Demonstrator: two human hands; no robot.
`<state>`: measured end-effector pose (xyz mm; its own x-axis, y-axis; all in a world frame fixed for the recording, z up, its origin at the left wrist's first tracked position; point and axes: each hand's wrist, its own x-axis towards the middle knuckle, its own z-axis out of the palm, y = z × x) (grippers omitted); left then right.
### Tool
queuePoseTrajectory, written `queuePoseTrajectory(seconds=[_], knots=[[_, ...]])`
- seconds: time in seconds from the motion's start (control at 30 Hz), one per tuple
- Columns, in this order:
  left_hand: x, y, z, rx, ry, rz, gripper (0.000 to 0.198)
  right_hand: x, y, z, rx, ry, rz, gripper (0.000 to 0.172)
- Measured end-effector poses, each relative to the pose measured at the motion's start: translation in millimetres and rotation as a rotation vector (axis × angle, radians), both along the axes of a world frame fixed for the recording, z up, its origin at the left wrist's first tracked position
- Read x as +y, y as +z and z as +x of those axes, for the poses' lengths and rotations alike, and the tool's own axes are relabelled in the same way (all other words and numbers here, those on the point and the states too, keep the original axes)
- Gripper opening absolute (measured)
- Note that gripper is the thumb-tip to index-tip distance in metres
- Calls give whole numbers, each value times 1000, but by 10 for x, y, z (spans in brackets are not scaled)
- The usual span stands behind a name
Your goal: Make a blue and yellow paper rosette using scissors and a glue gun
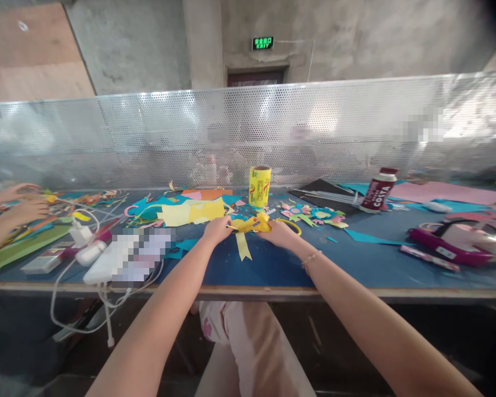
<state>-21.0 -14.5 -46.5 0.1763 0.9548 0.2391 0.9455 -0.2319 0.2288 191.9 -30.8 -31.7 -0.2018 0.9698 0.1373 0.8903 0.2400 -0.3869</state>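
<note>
My right hand [280,232] is closed around a pair of yellow-handled scissors [292,225], and one handle loop shows past the knuckles. Opposite it, my left hand [218,229] pinches a piece of yellow paper [244,225] at the scissors' front; the blades cannot be made out clearly. Just below, a pale yellow paper strip [243,247] with a notched end lies on the blue tabletop [281,270]. Behind my left hand rests a larger yellow paper sheet [192,212]. A yellow roll [259,186] stands upright beyond both hands.
Cut paper flowers [312,214] lie behind my right hand. Farther right are a brown Costa bottle [379,190] and a purple device [450,245]. At left, a white power bank [107,259] trails cables over the edge. Another person's hands [28,208] work far left.
</note>
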Motion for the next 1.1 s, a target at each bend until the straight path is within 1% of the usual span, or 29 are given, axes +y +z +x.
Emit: queuePoseTrajectory(seconds=[0.27,0.9,1.1], knots=[[11,-8,-2,-7,0,3,21,-5,-31,-11,22,25,31,30],[-10,9,0,10,5,-6,16,51,-69,30,6,60,24,23],[-16,11,3,10,5,-13,16,27,-40,46,-47,43,27,25]])
